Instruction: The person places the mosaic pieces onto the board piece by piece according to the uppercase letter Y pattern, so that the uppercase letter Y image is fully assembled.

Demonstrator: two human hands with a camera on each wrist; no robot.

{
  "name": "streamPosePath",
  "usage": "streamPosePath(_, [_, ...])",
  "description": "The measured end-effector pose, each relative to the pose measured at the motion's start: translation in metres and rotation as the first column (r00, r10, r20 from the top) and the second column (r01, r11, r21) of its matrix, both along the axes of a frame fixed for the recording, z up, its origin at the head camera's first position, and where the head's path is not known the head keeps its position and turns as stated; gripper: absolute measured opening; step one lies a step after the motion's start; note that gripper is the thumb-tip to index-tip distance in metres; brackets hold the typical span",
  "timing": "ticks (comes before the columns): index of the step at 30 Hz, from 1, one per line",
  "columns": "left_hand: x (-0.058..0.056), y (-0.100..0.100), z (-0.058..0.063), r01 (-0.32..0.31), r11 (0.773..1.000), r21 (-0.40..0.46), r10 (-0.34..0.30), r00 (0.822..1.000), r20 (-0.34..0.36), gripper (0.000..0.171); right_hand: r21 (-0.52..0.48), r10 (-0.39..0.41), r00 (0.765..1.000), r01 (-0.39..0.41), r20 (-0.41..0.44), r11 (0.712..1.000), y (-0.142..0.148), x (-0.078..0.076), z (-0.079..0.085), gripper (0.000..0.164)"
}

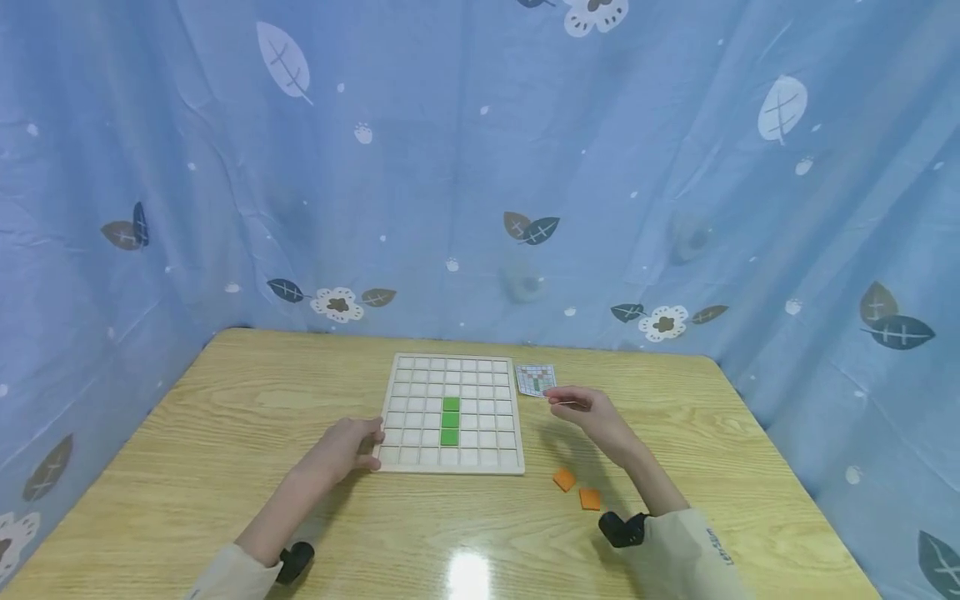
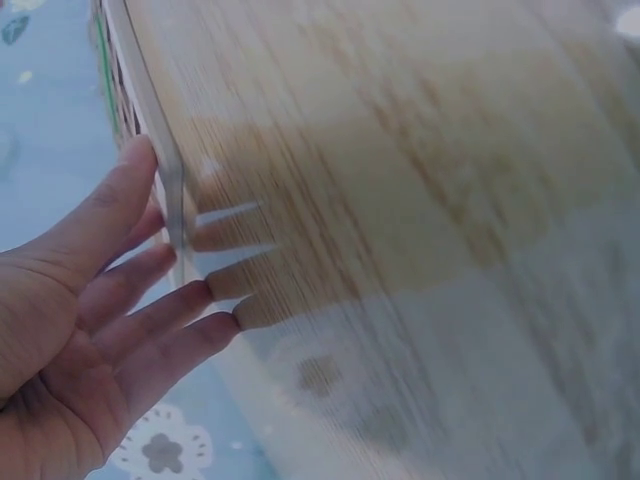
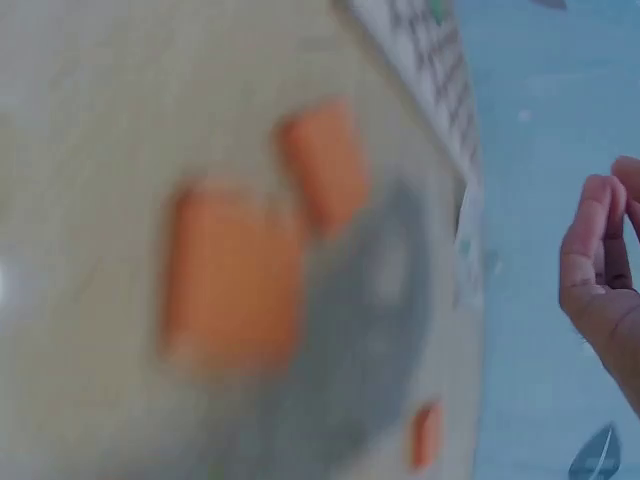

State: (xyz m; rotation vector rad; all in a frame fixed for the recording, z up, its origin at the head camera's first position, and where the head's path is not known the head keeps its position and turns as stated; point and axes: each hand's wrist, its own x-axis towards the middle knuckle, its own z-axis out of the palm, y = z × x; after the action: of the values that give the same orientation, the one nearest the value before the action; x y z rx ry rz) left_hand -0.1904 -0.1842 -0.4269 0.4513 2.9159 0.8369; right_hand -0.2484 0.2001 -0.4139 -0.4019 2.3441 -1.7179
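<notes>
My left hand [image 1: 341,450] rests at the near left corner of a pale square grid board [image 1: 516,429]. In the left wrist view its thumb touches the rim and its fairly straight fingers reach to the tabletop beside it. Three green square tiles [image 1: 450,420] form a column in the board's middle. My right hand [image 1: 592,414] hovers right of the board, fingertips overlapping the edge of a small pattern card [image 1: 534,379]. Its fingers are loosely bent, and nothing shows between them. Below that hand lie an orange tile [image 1: 564,479] and another orange tile [image 1: 590,499].
A third orange piece [image 3: 425,435] shows low in the right wrist view. The wooden table [image 1: 225,417] reaches back to a blue patterned curtain [image 1: 450,167]. Black wrist cameras sit at both sleeves [image 1: 682,550].
</notes>
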Motion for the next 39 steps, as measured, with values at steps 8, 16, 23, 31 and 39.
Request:
streamPosePath(8, [0.000,-0.002,0.000,0.009,1.000,-0.004,-0.009,1.000,-0.008,0.059,0.031,0.100,0.992,-0.102,0.077,0.994,0.042,0.037,-0.017,0.045])
streamPosePath(16, [-0.003,-0.001,-0.001,-0.015,1.000,0.012,0.014,1.000,0.012,0.046,0.045,0.314,0.945,-0.319,0.091,0.947,0.065,0.056,-0.027,0.041])
streamPosePath(23, [-0.007,0.000,-0.002,-0.009,0.999,-0.039,0.009,1.000,0.000,0.025,0.205,0.327,0.933,-0.294,-0.150,0.934,0.070,0.063,-0.037,0.039])
streamPosePath(31, [-0.005,0.001,-0.001,-0.011,1.000,-0.029,0.011,1.000,-0.004,0.032,0.390,0.346,0.884,-0.212,-0.314,0.896,0.072,0.065,-0.037,0.029])
streamPosePath(39, [-0.001,0.001,0.002,-0.028,1.000,0.007,0.028,1.000,0.002,0.053,0.355,0.333,0.910,-0.235,-0.246,0.905,0.078,0.063,-0.032,0.021])
